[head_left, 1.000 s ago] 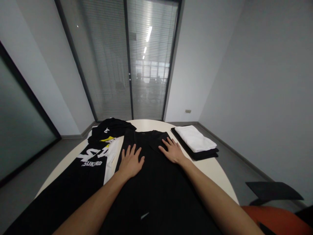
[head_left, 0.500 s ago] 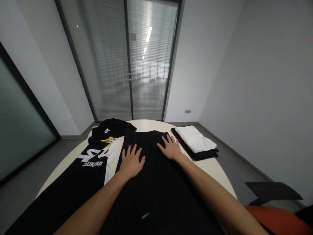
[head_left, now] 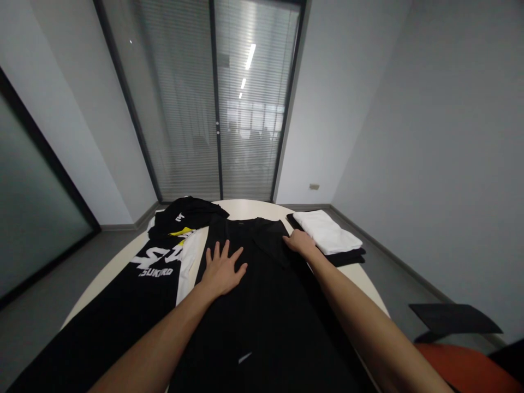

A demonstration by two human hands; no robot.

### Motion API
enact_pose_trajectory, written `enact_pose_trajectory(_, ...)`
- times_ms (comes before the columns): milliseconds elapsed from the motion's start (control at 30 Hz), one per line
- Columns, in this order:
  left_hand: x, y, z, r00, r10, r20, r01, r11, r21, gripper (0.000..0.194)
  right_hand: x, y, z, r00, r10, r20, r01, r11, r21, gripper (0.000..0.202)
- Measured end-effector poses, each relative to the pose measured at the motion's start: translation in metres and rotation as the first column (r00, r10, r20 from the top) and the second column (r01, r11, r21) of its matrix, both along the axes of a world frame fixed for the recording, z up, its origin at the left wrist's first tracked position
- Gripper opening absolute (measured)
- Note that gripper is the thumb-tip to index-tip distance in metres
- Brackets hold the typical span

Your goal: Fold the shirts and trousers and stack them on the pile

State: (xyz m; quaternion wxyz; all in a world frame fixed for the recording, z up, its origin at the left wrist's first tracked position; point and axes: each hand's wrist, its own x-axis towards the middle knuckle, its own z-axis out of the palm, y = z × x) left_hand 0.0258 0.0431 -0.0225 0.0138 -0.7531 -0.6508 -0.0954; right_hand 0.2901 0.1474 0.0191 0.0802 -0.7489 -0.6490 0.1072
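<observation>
Black fabric, lying lengthwise on the pale table [head_left: 241,208], made up the garment in hand [head_left: 262,311]: neck end at the far side, small light mark [head_left: 245,357] nr the near end. It sat btwn the printed black garment [head_left: 151,297] on the L & the folded white cloth [head_left: 327,232] on the R, the latter atop dark folded cloth [head_left: 346,256].

L hand [head_left: 223,275] lay palm down on the upper L part, fingers spread apart. R hand [head_left: 302,242] was at the upper R edge, fingers drawn in close together; couldn't tell if cloth was pinched btwn them. A loose flap [head_left: 272,240] lay inward, just L of the R fingertips.

For a good result, L hand needed flat, light pressure, i.e. enough to anchor the body w/o dragging it into creases. R hand called for a small hold right at the edge, w/ slow, low moves so the layers underneath didn't shift. Flap wanted smoothing outward from the neck, its edge kept straight. Black on black hid wrinkles, so feel prob. beat sight there. Main risks: R wrist nudging the white cloth, v. close by, & L forearm snagging the printed one.
</observation>
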Motion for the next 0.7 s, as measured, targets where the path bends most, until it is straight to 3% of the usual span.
enact_pose_trajectory(233,-0.004,0.007,-0.004,1.0,-0.021,0.003,0.021,1.0,-0.015,0.059,0.004,0.011,-0.005,0.998,0.014,-0.062,-0.017,0.999,-0.049,0.042)
enact_pose_trajectory(367,-0.004,0.007,-0.002,1.0,-0.018,0.006,0.018,1.0,-0.003,0.058,0.004,0.013,-0.006,0.991,0.041,-0.128,-0.041,0.999,0.006,0.055)
enact_pose_trajectory(500,-0.004,0.006,-0.003,1.0,-0.019,0.008,0.019,1.0,-0.006,0.058,0.007,0.014,-0.01,0.978,0.117,-0.171,-0.104,0.991,0.085,0.046)
enact_pose_trajectory(700,-0.004,0.006,-0.002,1.0,-0.015,0.007,0.015,1.0,-0.009,0.058,0.009,0.017,-0.018,0.976,0.101,-0.191,-0.075,0.988,0.136,0.045)
